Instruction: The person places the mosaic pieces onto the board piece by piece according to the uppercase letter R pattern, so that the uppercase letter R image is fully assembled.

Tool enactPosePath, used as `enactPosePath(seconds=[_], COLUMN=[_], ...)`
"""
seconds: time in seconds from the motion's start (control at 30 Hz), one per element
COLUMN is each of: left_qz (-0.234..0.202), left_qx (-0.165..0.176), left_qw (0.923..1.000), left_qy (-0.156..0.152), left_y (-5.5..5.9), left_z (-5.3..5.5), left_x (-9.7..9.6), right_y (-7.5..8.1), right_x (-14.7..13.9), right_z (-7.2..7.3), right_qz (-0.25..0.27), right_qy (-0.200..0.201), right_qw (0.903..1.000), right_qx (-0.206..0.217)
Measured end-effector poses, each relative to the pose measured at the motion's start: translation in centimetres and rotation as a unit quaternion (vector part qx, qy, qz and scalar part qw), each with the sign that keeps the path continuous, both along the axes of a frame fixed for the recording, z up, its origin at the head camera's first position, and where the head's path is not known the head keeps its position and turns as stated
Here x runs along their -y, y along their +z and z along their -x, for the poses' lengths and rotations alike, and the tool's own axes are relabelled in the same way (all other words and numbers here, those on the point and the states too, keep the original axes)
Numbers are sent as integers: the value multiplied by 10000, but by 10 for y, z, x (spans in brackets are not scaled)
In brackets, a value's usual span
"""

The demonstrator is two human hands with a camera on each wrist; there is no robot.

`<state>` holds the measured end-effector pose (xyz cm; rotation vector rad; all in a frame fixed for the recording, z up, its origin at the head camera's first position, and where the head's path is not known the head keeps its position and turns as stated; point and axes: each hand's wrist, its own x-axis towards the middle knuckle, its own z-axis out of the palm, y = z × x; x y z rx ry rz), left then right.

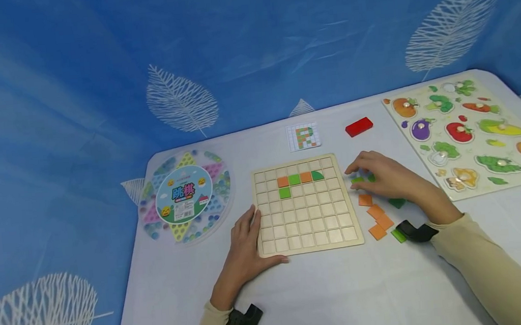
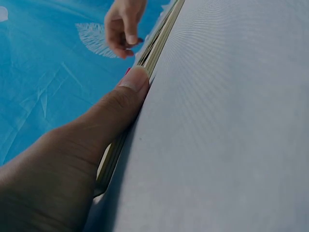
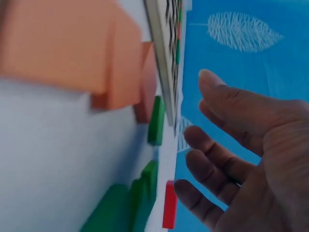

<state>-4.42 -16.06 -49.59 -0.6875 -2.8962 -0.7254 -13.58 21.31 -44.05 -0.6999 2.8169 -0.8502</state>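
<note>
A square wooden grid board [image 1: 310, 213] lies on the table. Near its top sits a row of orange and green tiles [image 1: 294, 179] ending in a dark green curved piece [image 1: 317, 175]; one light green tile [image 1: 285, 192] is below the row's left end. My left hand [image 1: 245, 245] rests at the board's near left corner, fingers along the side, straight thumb [image 2: 118, 104] against the near edge. My right hand [image 1: 387, 175] hovers beside the board's right side over green pieces [image 1: 357, 180]. Its loosely bent fingers [image 3: 212, 176] and thumb are apart, with nothing between them.
Loose orange tiles [image 1: 376, 211] and more green pieces [image 1: 397, 203] lie right of the board. Behind it are a pattern card [image 1: 303, 136] showing an R and a red block [image 1: 359, 126]. A round Chinese checkers set [image 1: 185, 195] stands left, a vegetable puzzle board [image 1: 469, 131] right.
</note>
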Motion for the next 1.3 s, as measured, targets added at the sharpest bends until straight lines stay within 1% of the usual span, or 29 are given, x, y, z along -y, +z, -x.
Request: enactPosePath(seconds=[0.13, 0.27, 0.43, 0.53, 0.7, 0.83, 1.0, 1.2, 1.3], left_qz=[-52, -79, -40, -34, -58, -42, -42, -21, -37], left_qx=[-90, -94, -152, -211, -236, -157, -100, -109, -96], left_qw=[9999, 9999, 9998, 9997, 9996, 9998, 9999, 9999, 9999], left_qy=[-68, -111, -106, -122, -136, -92, -70, -59, -54], left_y=[-1, -3, -5, -5, -3, -2, -1, -1, -2], left_z=[-1, 0, 0, 0, 1, 1, 1, 1, 1], left_x=[1, 2, 3, 2, 1, 1, 1, 1, 1], right_y=[-5, -8, -7, -6, -6, -7, -7, -7, -9], right_x=[-7, -11, -14, -15, -16, -14, -15, -16, -18], right_z=[-2, -3, -4, -5, -8, -8, -9, -9, -8], right_qz=[70, 113, 120, 56, -136, -261, -231, -278, -177], right_qy=[21, 36, 180, 322, 518, 577, 639, 592, 606], right_qw=[10000, 9998, 9992, 9987, 9979, 9977, 9976, 9975, 9975], right_qx=[31, 127, 342, 380, 375, 241, 108, 269, 330])
